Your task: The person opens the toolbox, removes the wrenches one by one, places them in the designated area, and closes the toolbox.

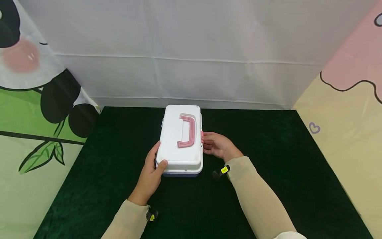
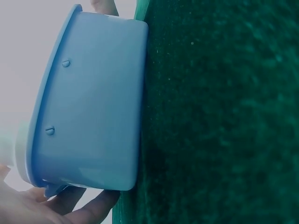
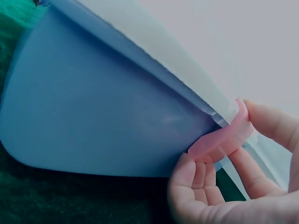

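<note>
A white-lidded storage box (image 1: 171, 139) with a folded pink handle (image 1: 191, 132) stands on the dark green cloth, its lid down. The side wall (image 2: 93, 98) of its blue base shows in the left wrist view. My left hand (image 1: 150, 177) holds the near left corner, thumb over the lid's edge and fingers along the side. At the right side my right hand (image 1: 219, 146) pinches the pink latch (image 1: 202, 136). In the right wrist view, thumb and fingers sit around that latch (image 3: 226, 137), at the seam between lid and base.
The green cloth (image 1: 262, 186) covers the table under the box. Behind it hangs a white sheet (image 1: 191, 79), with printed cartoon panels on the left (image 1: 35, 109) and right (image 1: 352, 132). Small black devices with yellow tags (image 1: 224, 170) are worn at both wrists.
</note>
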Demonstrator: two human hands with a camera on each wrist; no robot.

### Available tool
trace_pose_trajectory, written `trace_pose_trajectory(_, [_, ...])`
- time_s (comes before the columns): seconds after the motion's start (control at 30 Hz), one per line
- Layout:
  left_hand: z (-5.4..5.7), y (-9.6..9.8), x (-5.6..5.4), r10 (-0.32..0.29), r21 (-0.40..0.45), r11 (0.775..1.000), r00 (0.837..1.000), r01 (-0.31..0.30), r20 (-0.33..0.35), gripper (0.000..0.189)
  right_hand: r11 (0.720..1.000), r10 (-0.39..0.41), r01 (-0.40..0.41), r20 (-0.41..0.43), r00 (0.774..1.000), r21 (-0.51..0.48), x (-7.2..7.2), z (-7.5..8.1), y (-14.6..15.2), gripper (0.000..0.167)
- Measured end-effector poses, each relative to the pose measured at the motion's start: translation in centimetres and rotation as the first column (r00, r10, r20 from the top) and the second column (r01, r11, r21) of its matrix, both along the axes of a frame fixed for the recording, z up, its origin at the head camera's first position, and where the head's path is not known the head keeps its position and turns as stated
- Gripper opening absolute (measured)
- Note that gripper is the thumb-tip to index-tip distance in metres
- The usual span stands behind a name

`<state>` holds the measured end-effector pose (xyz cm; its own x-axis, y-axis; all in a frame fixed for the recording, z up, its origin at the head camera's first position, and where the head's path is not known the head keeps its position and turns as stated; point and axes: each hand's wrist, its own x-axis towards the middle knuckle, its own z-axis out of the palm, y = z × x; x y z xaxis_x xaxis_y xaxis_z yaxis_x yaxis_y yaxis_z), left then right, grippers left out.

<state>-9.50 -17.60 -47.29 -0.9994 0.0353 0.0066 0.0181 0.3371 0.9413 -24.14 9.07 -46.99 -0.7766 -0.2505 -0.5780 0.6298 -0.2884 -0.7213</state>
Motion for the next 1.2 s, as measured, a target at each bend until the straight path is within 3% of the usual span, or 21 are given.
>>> trace_pose_trajectory(0.6, [0.3,0.2,0.2,-0.003,-0.004,1.000,1.000,0.003,0.022,0.067,0.999,0.001,0.000,-0.005,1.000,0.044,0.2,0.3,0.2,0.035])
trace_pose_trajectory(0.93, [0.4,0.1,0.1,0.000,-0.003,1.000,1.000,0.000,0.009,0.067,0.987,0.066,-0.051,-0.091,0.994,0.154,0.3,1.0,0.2,0.036])
trace_pose_trajectory(1.2, [0.2,0.1,0.1,-0.004,-0.004,1.000,1.000,0.004,0.014,0.067,0.986,0.045,-0.030,-0.094,0.995,0.162,0.6,0.7,0.2,0.035])
